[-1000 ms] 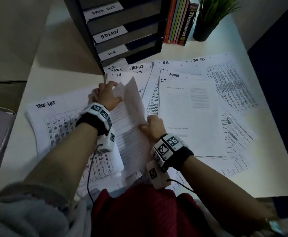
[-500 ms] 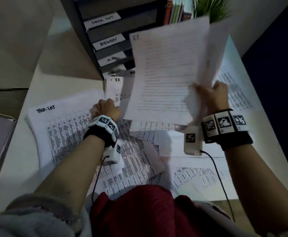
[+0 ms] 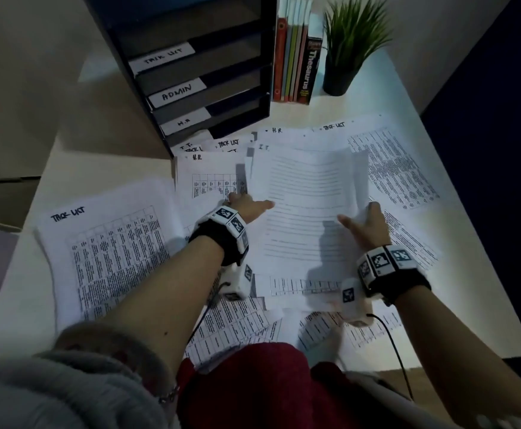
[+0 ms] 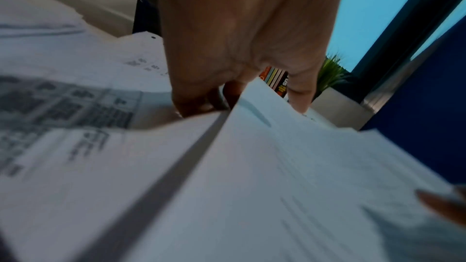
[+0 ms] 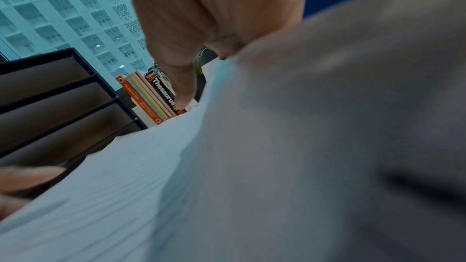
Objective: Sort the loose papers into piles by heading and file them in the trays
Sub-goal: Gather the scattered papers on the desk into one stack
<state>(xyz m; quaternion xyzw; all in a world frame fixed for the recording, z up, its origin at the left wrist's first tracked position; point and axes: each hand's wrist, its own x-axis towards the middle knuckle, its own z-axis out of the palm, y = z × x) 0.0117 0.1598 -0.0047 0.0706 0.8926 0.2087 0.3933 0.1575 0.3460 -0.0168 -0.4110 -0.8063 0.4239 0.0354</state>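
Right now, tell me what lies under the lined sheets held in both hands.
Under the lined sheets lie more loose papers: a table printout shows at their near edge, an I.T. heading at the far edge. Anything beneath the middle is covered.

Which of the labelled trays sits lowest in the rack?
The H.R tray. Its label is the bottom one showing, under ADMIN and TASK LIST, just above the papers on the desk.
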